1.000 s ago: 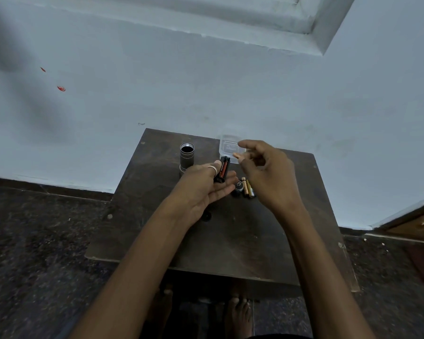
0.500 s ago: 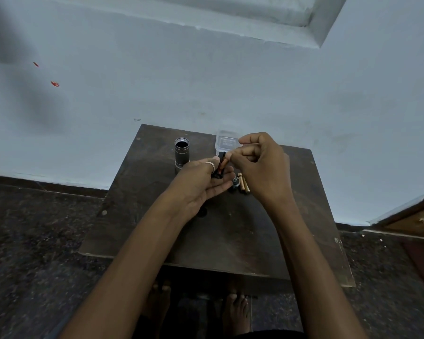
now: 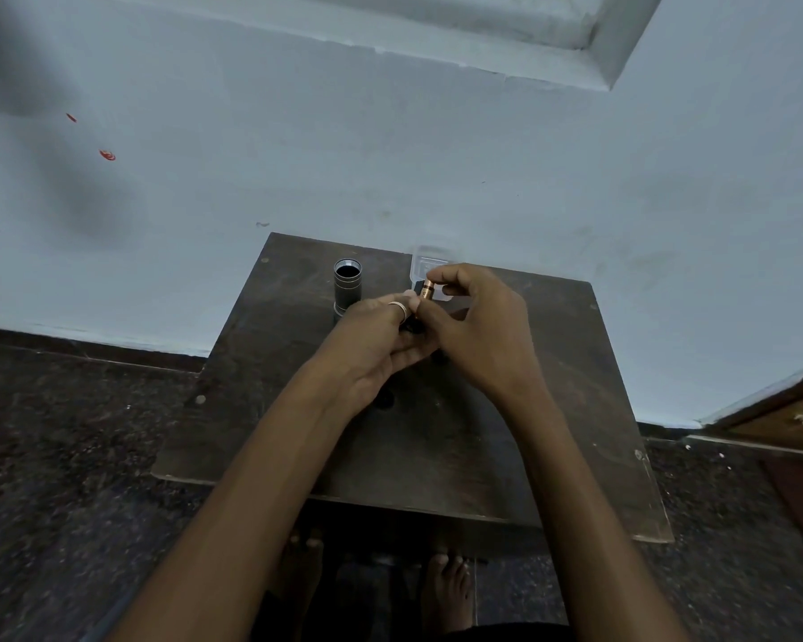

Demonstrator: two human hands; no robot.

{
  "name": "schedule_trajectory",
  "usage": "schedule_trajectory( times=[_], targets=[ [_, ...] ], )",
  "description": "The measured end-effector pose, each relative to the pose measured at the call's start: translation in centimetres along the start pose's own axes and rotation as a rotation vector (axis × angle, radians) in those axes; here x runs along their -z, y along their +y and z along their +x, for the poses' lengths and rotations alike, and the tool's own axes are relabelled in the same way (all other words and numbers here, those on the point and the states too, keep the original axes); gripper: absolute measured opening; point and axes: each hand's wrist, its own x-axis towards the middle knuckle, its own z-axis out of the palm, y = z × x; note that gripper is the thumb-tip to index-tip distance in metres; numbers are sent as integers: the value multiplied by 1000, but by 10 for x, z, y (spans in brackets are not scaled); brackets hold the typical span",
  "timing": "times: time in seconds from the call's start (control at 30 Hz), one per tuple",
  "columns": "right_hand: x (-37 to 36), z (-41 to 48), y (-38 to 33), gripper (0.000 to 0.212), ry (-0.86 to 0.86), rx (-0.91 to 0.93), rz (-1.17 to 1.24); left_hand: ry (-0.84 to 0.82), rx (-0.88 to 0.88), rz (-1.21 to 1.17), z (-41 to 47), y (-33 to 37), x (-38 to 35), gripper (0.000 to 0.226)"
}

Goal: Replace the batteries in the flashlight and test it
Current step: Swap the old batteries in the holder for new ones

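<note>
The flashlight body, a dark metal tube, stands upright with its open end up at the back left of the small dark table. My left hand, with a ring on one finger, cups a black battery holder that is mostly hidden. My right hand pinches a copper-topped battery against the holder's upper end. Both hands touch above the middle of the table. The loose batteries seen earlier are hidden behind my right hand.
A clear plastic box lies at the table's back edge, just behind my hands. A small black piece lies on the table beside my left wrist. A light blue wall rises behind. A wooden door is at right. Bare feet show below the table.
My right hand swung left from open air with a battery to meet the holder in my left hand. Both hands rose slightly toward the back of the table.
</note>
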Motion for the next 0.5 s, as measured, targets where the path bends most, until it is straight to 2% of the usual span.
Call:
schedule_trajectory(
  times=[0.13,0.2,0.5],
  targets=[
    [8,1,4,49,-146,-17,15,21,4,-14,0,2,0,22],
    [9,0,5,55,-166,-9,35,21,-11,12,0,2,0,22],
    [5,-1,8,51,-116,140,-55,10,-98,94,2,-4,-3,23]
  ],
)
